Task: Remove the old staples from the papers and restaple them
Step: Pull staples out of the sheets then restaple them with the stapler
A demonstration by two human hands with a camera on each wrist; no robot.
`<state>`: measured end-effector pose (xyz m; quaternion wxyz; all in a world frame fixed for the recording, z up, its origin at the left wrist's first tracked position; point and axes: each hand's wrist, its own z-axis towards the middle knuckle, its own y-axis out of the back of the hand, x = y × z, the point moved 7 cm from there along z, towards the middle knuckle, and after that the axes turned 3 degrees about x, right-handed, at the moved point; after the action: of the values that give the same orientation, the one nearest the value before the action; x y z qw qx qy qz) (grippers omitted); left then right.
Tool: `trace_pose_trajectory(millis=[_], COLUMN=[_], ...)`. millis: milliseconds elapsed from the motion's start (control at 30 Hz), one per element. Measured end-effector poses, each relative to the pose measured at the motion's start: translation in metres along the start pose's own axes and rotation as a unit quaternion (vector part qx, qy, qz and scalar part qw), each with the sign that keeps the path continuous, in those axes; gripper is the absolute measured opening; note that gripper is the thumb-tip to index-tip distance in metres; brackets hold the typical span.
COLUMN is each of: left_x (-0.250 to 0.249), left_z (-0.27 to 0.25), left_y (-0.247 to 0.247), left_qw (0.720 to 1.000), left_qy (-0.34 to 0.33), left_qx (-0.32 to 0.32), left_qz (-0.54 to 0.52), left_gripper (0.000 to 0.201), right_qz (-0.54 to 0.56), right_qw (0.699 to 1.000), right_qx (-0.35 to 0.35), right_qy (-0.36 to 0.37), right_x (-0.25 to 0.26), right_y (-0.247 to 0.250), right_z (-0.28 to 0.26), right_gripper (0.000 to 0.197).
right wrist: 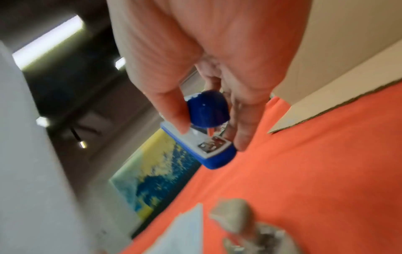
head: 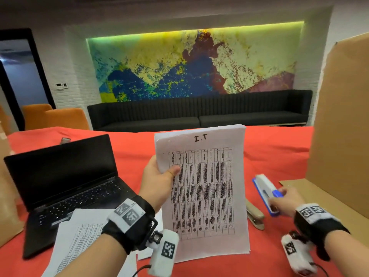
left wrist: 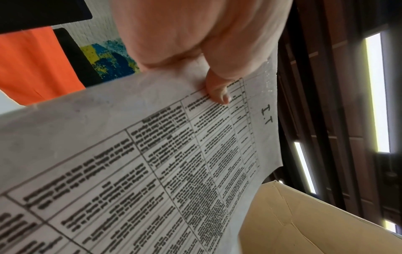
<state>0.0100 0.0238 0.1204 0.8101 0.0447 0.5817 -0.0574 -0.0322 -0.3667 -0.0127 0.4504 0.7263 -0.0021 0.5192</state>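
Note:
My left hand (head: 159, 181) holds a stack of printed papers (head: 207, 188) headed "I.T" upright above the red table, thumb pressed on the front sheet near its left edge. The left wrist view shows that thumb (left wrist: 218, 92) lying on the papers (left wrist: 152, 163). My right hand (head: 283, 200) grips a blue and white stapler (head: 266, 193) at the papers' right, lifted off the cloth. In the right wrist view my fingers (right wrist: 241, 120) curl around the stapler (right wrist: 204, 130), whose mouth faces the camera. A beige stapler (head: 254, 215) lies on the table between the papers and my right hand.
An open black laptop (head: 65, 186) sits at the left. Loose printed sheets (head: 79, 242) lie by my left forearm. Cardboard panels (head: 343, 124) stand at the right edge, with a flat flap beneath. The red tablecloth (head: 269, 148) stretches behind; a black sofa (head: 199, 110) lines the far wall.

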Motion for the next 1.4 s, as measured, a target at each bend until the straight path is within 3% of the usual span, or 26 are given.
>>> trace_pose_trajectory(millis=[67,200,267,367,400,467,567,733,900,1067,1133,1167,1233,1300,1400], left_x=[-0.001,-0.004,-0.007,-0.010,-0.012,-0.017,-0.026,-0.037,-0.026,-0.012,-0.015,-0.017,-0.019,-0.019,-0.020], left_z=[-0.002,-0.008,-0.012,-0.018,-0.019,-0.022,-0.028,-0.031,-0.044,-0.052,-0.051,-0.050,-0.051,-0.051,-0.052], left_y=[0.001,0.003,0.004,0.007,0.009,0.011,0.012,0.015,0.015,0.013,0.013,0.013,0.013,0.012,0.009], left_qw=[1.000,1.000,1.000,1.000,1.000,1.000,0.999,0.999,0.997,0.997,0.998,0.999,0.999,1.000,1.000], left_qy=[0.005,0.013,0.013,0.014,0.013,0.006,-0.010,-0.043,-0.042,-0.017,-0.014,-0.014,-0.015,-0.016,-0.026], left_qx=[0.002,0.001,0.006,0.007,0.010,0.017,0.035,0.024,-0.054,-0.064,-0.053,-0.046,-0.031,-0.015,0.011], left_qz=[0.001,0.000,-0.001,0.002,0.003,0.005,0.009,0.008,0.025,0.037,0.026,0.022,0.023,0.020,0.000], left_gripper=[0.032,0.030,0.031,0.029,0.028,0.026,0.028,0.027,0.028,0.027,0.028,0.029,0.031,0.032,0.030], right_qz=[0.227,0.540,0.597,0.611,0.594,0.507,0.363,0.331,0.299,0.252,0.245,0.241,0.277,0.339,0.404], right_qw=[0.973,0.828,0.775,0.743,0.752,0.803,0.860,0.882,0.890,0.924,0.937,0.938,0.914,0.869,0.806], right_qx=[-0.017,0.086,0.158,0.223,0.225,0.222,0.227,0.176,0.182,0.139,0.060,0.009,-0.077,-0.094,-0.067], right_qy=[0.041,0.120,0.135,0.159,0.176,0.222,0.278,0.284,0.291,0.250,0.243,0.249,0.286,0.349,0.428], right_x=[0.016,0.071,0.091,0.110,0.116,0.127,0.142,0.154,0.148,0.128,0.129,0.133,0.155,0.188,0.225], right_y=[0.014,0.031,0.034,0.033,0.033,0.030,0.023,0.025,0.008,-0.008,0.007,0.019,0.048,0.069,0.073], right_z=[-0.018,-0.072,-0.098,-0.131,-0.141,-0.156,-0.172,-0.177,-0.198,-0.188,-0.177,-0.172,-0.179,-0.192,-0.207], right_gripper=[0.025,0.018,0.024,0.027,0.025,0.024,0.042,0.042,0.015,0.011,0.043,0.053,0.034,0.025,0.047])
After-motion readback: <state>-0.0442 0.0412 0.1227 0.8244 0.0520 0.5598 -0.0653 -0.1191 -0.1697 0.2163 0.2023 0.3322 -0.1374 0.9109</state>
